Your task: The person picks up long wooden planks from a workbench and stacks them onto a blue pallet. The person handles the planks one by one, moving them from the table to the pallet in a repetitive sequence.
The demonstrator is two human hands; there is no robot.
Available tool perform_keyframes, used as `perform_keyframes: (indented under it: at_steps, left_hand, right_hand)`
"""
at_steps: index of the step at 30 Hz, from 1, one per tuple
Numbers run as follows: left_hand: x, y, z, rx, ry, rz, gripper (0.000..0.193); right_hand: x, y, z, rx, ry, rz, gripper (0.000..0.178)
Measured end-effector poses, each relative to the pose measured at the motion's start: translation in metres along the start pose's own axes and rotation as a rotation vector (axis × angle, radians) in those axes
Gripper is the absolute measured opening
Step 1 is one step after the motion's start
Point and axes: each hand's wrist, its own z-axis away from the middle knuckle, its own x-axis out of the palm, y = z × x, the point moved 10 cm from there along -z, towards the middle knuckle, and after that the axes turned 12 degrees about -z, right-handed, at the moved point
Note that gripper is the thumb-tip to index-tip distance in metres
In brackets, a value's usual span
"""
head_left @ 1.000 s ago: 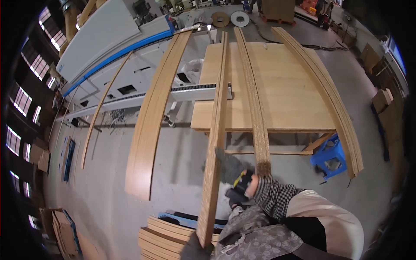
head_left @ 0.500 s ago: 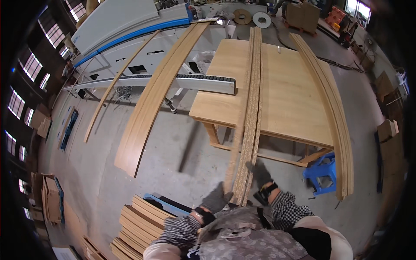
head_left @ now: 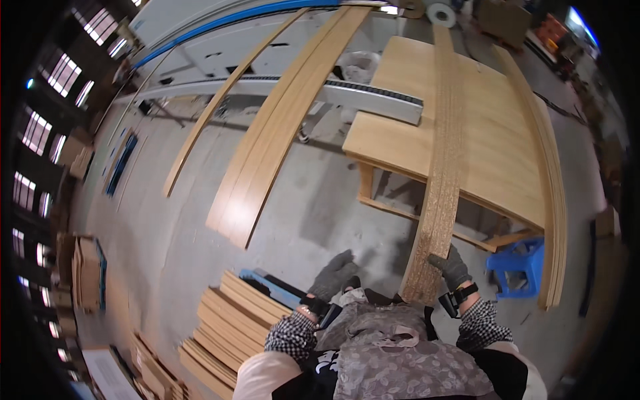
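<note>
The long chipboard strip (head_left: 440, 180) runs from the table (head_left: 493, 153) at upper right down to centre. The right hand (head_left: 452, 267) clamps its near end, apparently; the left hand (head_left: 333, 273) hovers, fingers loosely apart. It looks stiff, heavy and rough-edged, best gripped along both edges.

the right hand (head_left: 452, 267) now grips the near end of the board (head_left: 441, 180), which lies further onto the worktop (head_left: 400, 133); the left hand (head_left: 333, 273) has let go and hangs free.
</note>
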Motion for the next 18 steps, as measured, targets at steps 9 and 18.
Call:
perform_keyframes:
  at_steps: [9, 18]
  left_hand:
    - [0.087, 0.097, -0.028, 0.424, -0.242, -0.626, 0.074]
    - [-0.003, 0.105, -0.032, 0.046, 0.305, -1.319, 0.104]
  right_hand:
    - [0.088, 0.020, -0.011, 0.131, 0.084, -0.263, 0.053]
    - [0.155, 0.079, -0.067, 0.309, -0.038, -0.497, 0.049]
